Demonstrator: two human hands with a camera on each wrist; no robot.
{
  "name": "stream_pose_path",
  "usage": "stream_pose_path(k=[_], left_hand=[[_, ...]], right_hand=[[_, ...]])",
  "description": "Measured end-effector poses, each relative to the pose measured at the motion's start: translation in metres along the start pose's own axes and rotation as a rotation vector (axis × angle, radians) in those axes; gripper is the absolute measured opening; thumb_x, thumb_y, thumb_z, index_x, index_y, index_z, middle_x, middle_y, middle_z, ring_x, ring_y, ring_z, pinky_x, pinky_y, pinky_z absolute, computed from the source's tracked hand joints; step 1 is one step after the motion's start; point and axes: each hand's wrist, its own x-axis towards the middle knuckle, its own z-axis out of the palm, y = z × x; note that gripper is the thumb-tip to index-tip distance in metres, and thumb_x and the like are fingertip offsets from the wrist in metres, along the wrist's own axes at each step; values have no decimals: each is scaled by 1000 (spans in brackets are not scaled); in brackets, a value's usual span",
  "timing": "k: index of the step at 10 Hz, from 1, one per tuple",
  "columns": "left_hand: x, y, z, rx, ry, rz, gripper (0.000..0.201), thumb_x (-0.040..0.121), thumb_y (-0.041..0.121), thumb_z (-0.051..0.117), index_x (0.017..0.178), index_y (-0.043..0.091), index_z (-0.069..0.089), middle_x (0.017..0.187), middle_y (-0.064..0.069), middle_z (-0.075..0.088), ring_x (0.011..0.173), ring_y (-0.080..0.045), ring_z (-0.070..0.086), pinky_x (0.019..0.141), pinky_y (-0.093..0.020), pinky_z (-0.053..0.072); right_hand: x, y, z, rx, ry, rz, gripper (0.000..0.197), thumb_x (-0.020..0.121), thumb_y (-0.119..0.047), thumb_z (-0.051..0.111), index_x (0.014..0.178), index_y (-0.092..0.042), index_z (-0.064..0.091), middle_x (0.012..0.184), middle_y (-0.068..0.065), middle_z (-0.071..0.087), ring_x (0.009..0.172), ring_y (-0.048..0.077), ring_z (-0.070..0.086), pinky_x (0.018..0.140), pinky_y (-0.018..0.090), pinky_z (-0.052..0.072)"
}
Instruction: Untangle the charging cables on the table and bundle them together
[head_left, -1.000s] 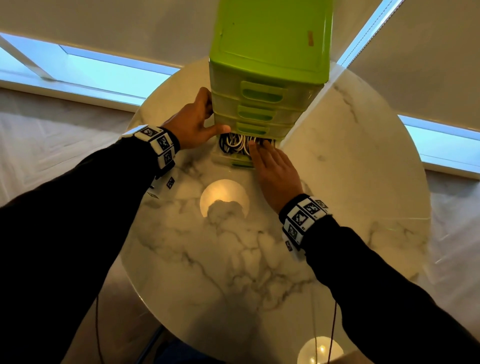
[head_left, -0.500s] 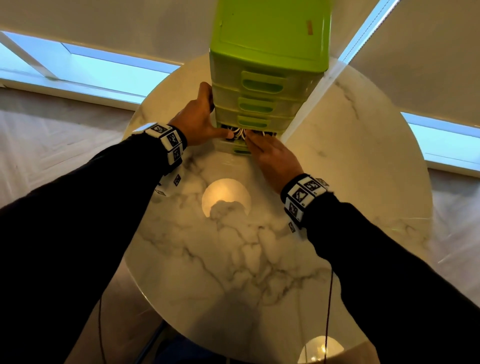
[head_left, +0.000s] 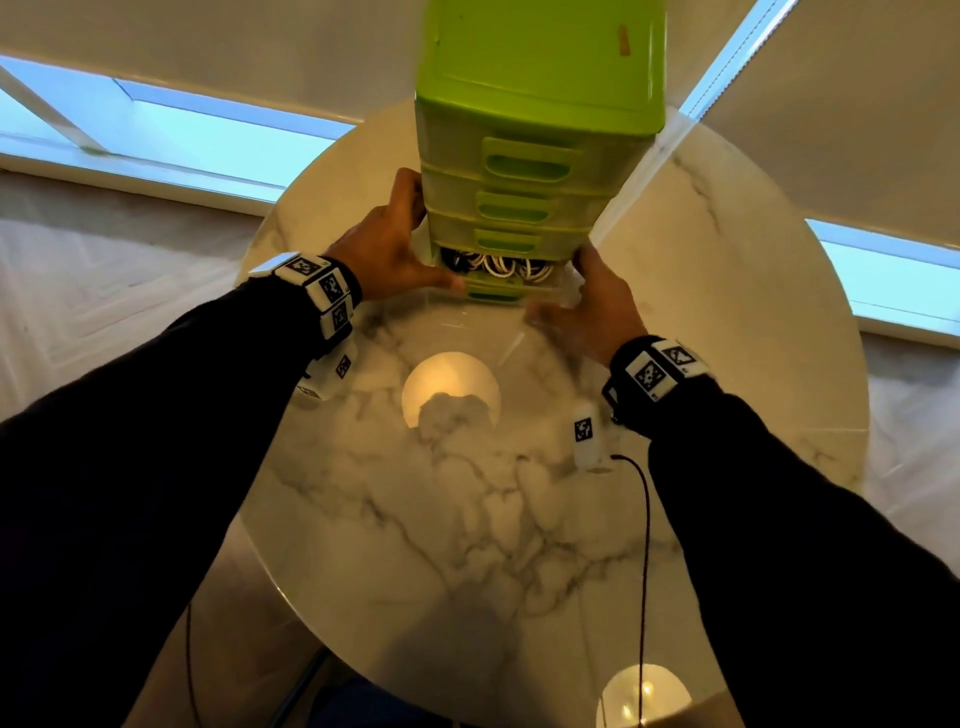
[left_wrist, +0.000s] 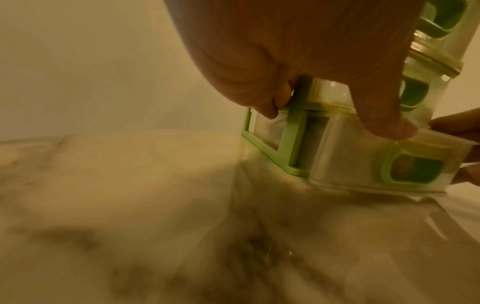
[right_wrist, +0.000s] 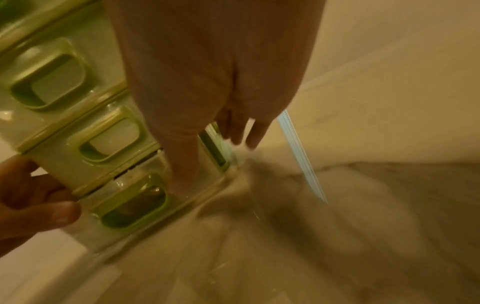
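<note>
White and black charging cables (head_left: 498, 266) lie coiled in the partly open bottom drawer (head_left: 493, 297) of a green drawer unit (head_left: 540, 83) at the far side of the round marble table (head_left: 467, 519). My left hand (head_left: 384, 249) grips the unit's left side: its fingers curl at the green frame (left_wrist: 293, 127) and its thumb presses on the drawer's rim (left_wrist: 350, 160). My right hand (head_left: 597, 306) rests at the drawer's right front corner. Its thumb (right_wrist: 182, 164) is on the drawer front (right_wrist: 132, 207), and its fingers lie straight along the side. The cables are hidden in both wrist views.
The unit's three upper drawers (head_left: 519, 166) are closed. Behind the table are windows with drawn blinds (head_left: 857, 104). A thin black wire (head_left: 644, 545) runs along my right sleeve over the table's near part. Lamp reflections shine on the marble.
My right hand has left the cables in the drawer and moved to the drawer's right front corner. My left hand stays on the unit's left side.
</note>
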Motion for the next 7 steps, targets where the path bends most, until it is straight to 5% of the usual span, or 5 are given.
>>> stream_pose_path(k=[2,4,5,6,7], left_hand=[[-3,-8,16,-107,71,-9,102,76,23,89,148,12,18,143,7,49,127,-1,51,97,-7,42],[4,-14,21,-9,210,-85,75,87,33,78,144,16,33,135,-2,65,122,-17,63,101,-29,45],[-1,-14,29,0,230,-126,71,90,37,74,145,18,32,127,1,70,116,-17,66,97,-27,44],[-10,-13,35,-11,229,-146,67,94,36,68,149,21,34,139,0,62,124,-17,60,104,-30,45],[-38,-15,46,-44,270,-158,62,93,31,70,146,21,40,138,-4,61,124,-15,58,104,-32,47]], right_hand=[[3,-6,-1,142,80,4,74,73,-23,89,136,-16,49,129,0,64,107,11,57,91,27,48],[19,-7,2,114,214,52,47,79,-30,82,117,-13,59,108,3,71,88,15,62,81,25,50],[14,-6,4,135,194,43,43,85,-30,78,120,-14,60,114,2,71,93,11,63,78,14,48],[8,-5,4,141,155,7,40,94,-21,66,133,-16,57,123,3,69,90,9,62,69,1,41],[-23,8,4,136,118,49,41,93,-17,64,134,-18,58,121,3,67,92,15,63,80,16,47]])
